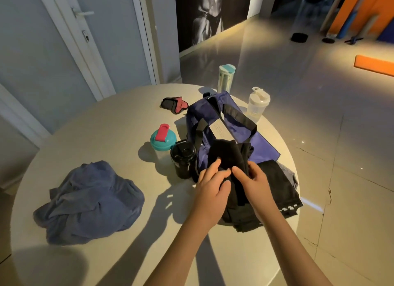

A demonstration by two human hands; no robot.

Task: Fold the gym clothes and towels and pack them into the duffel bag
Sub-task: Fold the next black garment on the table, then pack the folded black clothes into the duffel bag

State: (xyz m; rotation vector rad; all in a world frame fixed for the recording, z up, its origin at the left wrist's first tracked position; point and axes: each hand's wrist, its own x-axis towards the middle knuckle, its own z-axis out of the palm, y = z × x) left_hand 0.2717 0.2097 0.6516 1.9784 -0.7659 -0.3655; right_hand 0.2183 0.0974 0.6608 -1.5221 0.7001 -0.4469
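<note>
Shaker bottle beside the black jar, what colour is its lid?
Teal lid with a pink flip cap, shown best in the head view.

Both bare forearms reach in from below and converge. The left hand pinches the black garment between thumb and fingers. The right hand, just beside it, curls round the same fabric, index finger extended.
</note>
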